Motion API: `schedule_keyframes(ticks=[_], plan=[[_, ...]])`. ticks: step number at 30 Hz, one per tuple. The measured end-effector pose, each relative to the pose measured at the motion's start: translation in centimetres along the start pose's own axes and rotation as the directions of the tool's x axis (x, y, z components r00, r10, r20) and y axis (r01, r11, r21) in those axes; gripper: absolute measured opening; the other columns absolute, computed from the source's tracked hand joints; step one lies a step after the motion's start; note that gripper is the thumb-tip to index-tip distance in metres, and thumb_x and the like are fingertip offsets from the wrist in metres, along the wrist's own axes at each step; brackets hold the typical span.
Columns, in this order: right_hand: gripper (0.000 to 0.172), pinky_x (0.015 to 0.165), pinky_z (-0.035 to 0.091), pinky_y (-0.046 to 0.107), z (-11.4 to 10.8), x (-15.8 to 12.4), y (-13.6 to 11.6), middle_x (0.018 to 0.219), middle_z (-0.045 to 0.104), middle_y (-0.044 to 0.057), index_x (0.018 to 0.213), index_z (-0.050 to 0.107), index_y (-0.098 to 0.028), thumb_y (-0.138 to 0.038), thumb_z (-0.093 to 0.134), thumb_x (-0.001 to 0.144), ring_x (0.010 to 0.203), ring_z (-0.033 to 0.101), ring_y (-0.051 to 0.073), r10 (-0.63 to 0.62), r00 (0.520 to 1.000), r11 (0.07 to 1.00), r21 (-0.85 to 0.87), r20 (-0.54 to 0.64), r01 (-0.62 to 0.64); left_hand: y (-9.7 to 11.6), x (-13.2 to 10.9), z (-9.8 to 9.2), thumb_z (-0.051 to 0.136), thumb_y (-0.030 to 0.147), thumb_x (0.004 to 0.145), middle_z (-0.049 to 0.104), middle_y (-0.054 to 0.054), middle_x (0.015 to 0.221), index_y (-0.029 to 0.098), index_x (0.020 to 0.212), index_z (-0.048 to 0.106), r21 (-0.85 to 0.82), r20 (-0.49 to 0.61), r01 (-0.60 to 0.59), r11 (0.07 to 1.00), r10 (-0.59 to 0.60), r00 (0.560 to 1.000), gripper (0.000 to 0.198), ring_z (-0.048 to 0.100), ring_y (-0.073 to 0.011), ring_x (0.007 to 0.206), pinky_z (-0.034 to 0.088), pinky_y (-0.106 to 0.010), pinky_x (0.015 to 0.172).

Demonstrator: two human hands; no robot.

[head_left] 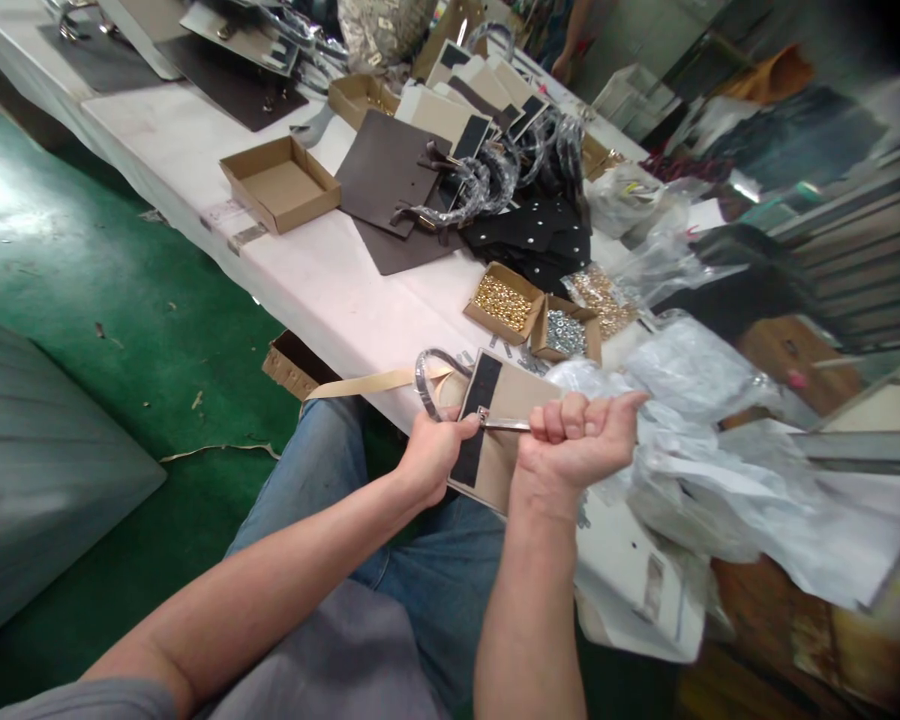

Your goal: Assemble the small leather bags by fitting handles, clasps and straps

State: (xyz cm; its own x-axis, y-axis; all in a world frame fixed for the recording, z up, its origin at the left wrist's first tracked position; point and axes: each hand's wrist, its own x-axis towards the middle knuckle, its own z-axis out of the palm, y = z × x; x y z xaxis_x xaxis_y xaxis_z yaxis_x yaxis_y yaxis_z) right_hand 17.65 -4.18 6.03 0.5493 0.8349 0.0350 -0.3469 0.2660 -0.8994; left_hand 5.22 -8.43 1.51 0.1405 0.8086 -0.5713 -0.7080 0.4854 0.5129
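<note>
My left hand (433,452) is closed on the near edge of a beige panel (511,402) with a black strip and a plastic-wrapped handle loop (429,372). A small metal fitting sits on the strip by my left thumb. My right hand (579,432) is a fist wrapped round a thin metal tool (507,425), whose tip points at that fitting. A beige strap (360,384) trails left from the panel over the table edge. Both hands hover above my lap, at the front edge of the white table (322,280).
Small boxes of gold studs (501,300) and silver nuts (566,333) stand just beyond the panel. Crumpled clear plastic (690,420) lies to the right. Farther back are an open cardboard box (281,183), brown panels (390,170) and wrapped handles (487,185). Green floor lies left.
</note>
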Motion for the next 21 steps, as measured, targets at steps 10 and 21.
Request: schedule_keyframes(ticks=[10,21], plan=[[0.074,0.038,0.019,0.021,1.5,-1.0,0.4,0.052,0.023,-0.011,0.065,0.027,-0.023,-0.066,0.066,0.112,0.040,0.014,0.006,-0.035,0.991,0.997,-0.058,0.129,0.043,0.0,0.1,-0.5,0.096,0.027,0.073,0.085,-0.013,0.098,0.013,0.094,0.087,0.010,-0.003,-0.025,1.000,0.025,1.000,0.027,0.079,-0.0304,0.096,0.063,-0.041,0.094],[0.079,0.038,0.018,0.021,-0.3,-1.4,-1.3,0.053,0.020,-0.011,0.064,0.024,-0.023,-0.071,0.067,0.111,0.040,0.013,0.006,-0.064,0.991,0.997,-0.030,0.117,0.068,0.6,-0.2,-0.8,0.102,0.032,0.072,0.084,-0.014,0.089,0.013,0.090,0.084,-0.008,0.056,0.086,0.996,-0.085,0.995,0.032,0.077,-0.0272,0.079,0.063,-0.040,0.084]])
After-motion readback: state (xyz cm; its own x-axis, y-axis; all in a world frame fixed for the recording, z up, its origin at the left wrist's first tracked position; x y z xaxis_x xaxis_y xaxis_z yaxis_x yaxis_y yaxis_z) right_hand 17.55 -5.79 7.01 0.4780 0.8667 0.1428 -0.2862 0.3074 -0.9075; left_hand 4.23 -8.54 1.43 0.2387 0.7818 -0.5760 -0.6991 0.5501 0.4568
